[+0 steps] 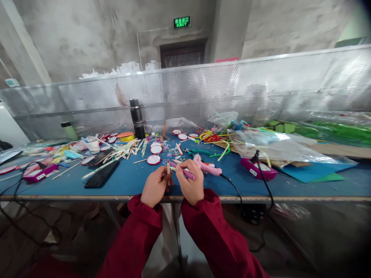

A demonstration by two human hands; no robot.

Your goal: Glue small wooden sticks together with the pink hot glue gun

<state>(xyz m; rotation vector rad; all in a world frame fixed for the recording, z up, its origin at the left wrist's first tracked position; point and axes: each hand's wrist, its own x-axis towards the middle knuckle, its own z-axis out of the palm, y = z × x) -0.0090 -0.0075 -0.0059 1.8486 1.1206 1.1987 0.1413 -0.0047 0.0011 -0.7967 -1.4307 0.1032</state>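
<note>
Just above the front edge of the blue tabletop, my left hand [155, 186] pinches a small flat wooden stick [168, 166] held upright. My right hand [191, 181] is closed around a pink-purple pen [189, 174], whose tip end points left toward the stick. Whether the tip touches the wood I cannot tell. Right beside my right hand lies a pink glue gun [211, 169], partly hidden behind the fingers, its black cord running off to the right. Behind my hands, several round white discs with red rims [153, 159] lie near loose wooden sticks [129, 148].
A black phone [101, 175] lies left of my hands. Farther back stands a black thermos [136, 119]. Purple boxes with black cords [259, 170] sit at both sides. Plastic bags and coloured sheets [313, 168] cover the right. A perforated metal screen [185, 92] closes the back.
</note>
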